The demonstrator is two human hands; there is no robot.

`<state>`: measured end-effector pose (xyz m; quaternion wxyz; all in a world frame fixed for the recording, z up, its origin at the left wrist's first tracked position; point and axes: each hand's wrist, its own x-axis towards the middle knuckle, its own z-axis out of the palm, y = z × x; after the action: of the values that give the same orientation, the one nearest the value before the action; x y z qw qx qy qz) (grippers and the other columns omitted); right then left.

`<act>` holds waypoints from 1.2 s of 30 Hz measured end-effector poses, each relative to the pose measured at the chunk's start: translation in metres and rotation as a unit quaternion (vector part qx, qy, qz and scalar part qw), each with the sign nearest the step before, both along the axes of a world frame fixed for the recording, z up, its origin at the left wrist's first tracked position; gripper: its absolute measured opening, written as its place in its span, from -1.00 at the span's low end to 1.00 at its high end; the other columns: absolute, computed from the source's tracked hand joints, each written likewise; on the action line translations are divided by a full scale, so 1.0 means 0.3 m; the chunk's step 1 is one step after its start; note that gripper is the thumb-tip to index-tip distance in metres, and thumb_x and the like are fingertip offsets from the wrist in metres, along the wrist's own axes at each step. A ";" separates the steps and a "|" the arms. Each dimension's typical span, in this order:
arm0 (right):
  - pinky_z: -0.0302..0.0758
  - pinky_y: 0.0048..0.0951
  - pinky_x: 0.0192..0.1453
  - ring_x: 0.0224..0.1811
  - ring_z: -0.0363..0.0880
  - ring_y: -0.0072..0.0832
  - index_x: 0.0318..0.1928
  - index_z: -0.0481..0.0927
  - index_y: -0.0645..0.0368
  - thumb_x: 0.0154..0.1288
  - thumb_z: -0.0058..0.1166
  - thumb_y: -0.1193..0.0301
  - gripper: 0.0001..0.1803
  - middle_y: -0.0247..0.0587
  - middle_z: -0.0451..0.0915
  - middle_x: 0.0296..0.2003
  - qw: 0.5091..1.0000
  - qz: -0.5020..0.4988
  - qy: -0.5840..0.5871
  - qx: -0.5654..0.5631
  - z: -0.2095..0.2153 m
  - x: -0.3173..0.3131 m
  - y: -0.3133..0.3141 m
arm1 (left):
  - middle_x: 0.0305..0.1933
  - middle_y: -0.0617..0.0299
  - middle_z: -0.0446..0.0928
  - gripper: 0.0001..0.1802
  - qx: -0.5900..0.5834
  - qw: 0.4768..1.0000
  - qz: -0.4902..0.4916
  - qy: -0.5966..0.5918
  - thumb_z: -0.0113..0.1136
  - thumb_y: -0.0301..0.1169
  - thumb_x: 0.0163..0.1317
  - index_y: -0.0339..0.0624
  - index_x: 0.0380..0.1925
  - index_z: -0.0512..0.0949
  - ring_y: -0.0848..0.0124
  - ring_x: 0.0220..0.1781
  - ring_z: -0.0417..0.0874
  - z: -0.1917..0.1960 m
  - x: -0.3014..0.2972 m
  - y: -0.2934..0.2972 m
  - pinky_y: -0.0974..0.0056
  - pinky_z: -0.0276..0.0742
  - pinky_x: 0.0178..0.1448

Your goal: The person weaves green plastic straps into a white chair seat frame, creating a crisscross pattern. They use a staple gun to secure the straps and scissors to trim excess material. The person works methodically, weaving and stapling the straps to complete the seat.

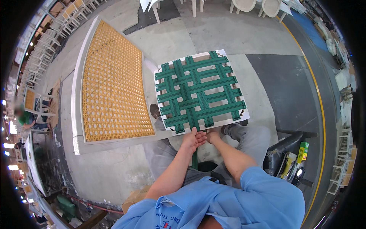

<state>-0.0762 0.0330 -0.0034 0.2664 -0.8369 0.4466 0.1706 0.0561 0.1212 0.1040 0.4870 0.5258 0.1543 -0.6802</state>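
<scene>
1. Left hand (192, 139) at the near edge of the seat frame (201, 91), fingers curled around a green webbing strap (195, 158) that hangs from that edge down between the knees.
2. Right hand (212, 136) just beside the left hand, touching it, at the same near edge; its fingers are tucked under and hidden, so cannot tell whether they pinch anything.
3. Seat frame: white, roughly square, tilted, resting on the person's lap; near edge by the hands, far edge pointing away.
4. Green webbing (198, 89) woven over-under across the frame in both directions, strap ends wrapped over the white rails.
5. Large cane panel (112, 84), yellow weave in a white frame, lies flat on the floor to the left, its right edge just beside the seat frame.
6. Person wears a blue shirt and grey trousers, seated; concrete floor (236, 38) underneath.
7. Small boxes and tools (295, 160) to the right near a dark chair arm.
8. White chairs (244, 5) stand well apart at the top.
</scene>
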 end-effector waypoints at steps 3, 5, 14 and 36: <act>0.64 -0.11 -0.17 -0.40 0.62 -0.37 -0.09 0.61 -0.06 0.62 -0.23 0.03 -0.61 -0.35 0.67 -0.37 0.697 -0.469 -0.136 0.525 0.035 -0.009 -0.009 | -0.09 0.06 0.77 -0.43 -0.025 0.999 0.013 -0.017 -0.14 0.05 0.63 -0.28 -0.03 0.59 0.24 -0.19 0.82 -0.006 0.005 -0.015 0.15 0.76 -0.15; 0.59 -0.20 -0.35 -0.58 0.48 -0.47 -0.23 0.56 -0.04 0.64 -0.36 -0.04 -0.51 -0.46 0.54 -0.54 0.565 -0.474 -0.229 0.635 0.040 0.022 0.012 | -0.10 0.06 0.77 -0.43 -0.044 0.999 0.010 -0.011 -0.15 0.04 0.63 -0.28 -0.03 0.59 0.25 -0.22 0.82 -0.012 0.010 -0.016 0.17 0.76 -0.19; 0.56 -0.25 -0.40 -0.61 0.50 -0.51 -0.25 0.61 0.01 0.59 -0.33 -0.12 -0.42 -0.44 0.55 -0.59 0.340 -0.513 -0.386 0.687 -0.069 0.129 0.041 | -0.08 0.08 0.77 -0.37 -0.060 0.998 -0.015 0.008 -0.17 0.09 0.62 -0.30 0.02 0.59 0.23 -0.18 0.81 -0.030 0.031 -0.002 0.18 0.74 -0.18; 0.57 -0.23 -0.39 -0.59 0.53 -0.51 -0.28 0.63 0.05 0.58 -0.29 -0.13 -0.40 -0.40 0.58 -0.58 0.398 -0.640 -0.367 0.545 -0.262 0.280 -0.115 | -0.23 0.24 0.69 -0.73 0.022 0.950 0.095 0.297 0.11 -0.10 0.42 0.01 -0.21 0.65 0.35 -0.33 0.63 -0.348 0.096 0.026 0.17 0.53 -0.26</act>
<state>0.0078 -0.0015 -0.0819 0.8356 0.0354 0.5224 -0.1663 0.0850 0.1290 -0.0005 0.4702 0.2934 0.3560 -0.7524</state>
